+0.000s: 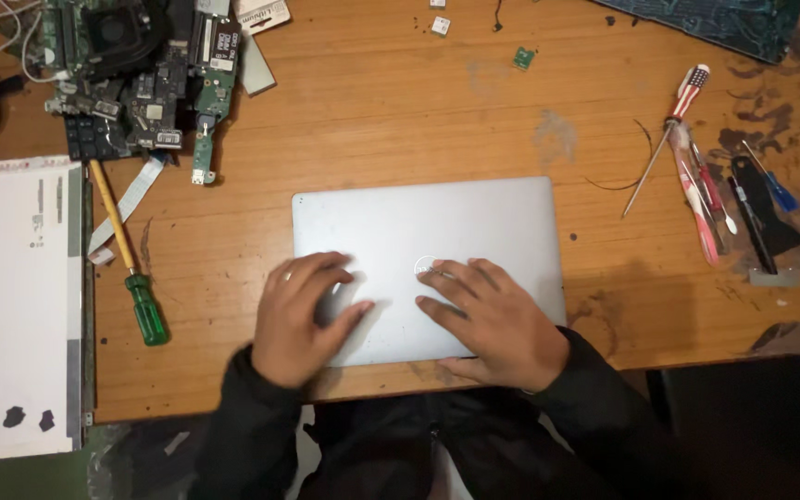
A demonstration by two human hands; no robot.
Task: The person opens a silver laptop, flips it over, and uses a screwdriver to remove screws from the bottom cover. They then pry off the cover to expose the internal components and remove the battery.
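A worn wooden counter (pixel 391 111) carries a closed silver laptop (pixel 437 222) at its near middle. At the left lie a white panel (pixel 11 306), a green-handled screwdriver (pixel 130 259) and bare circuit boards (pixel 150 83). At the right lie more screwdrivers (pixel 706 185) and a dark mat (pixel 715 23).

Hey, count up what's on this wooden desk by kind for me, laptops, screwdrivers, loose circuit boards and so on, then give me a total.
Closed silver laptop, under the left hand and right hand: 1
Screwdrivers: 3, green handle, striped handle, blue handle
Pile of circuit boards: 1
Flat screen panel: 1
Pink toothbrush: 1
Total: 7
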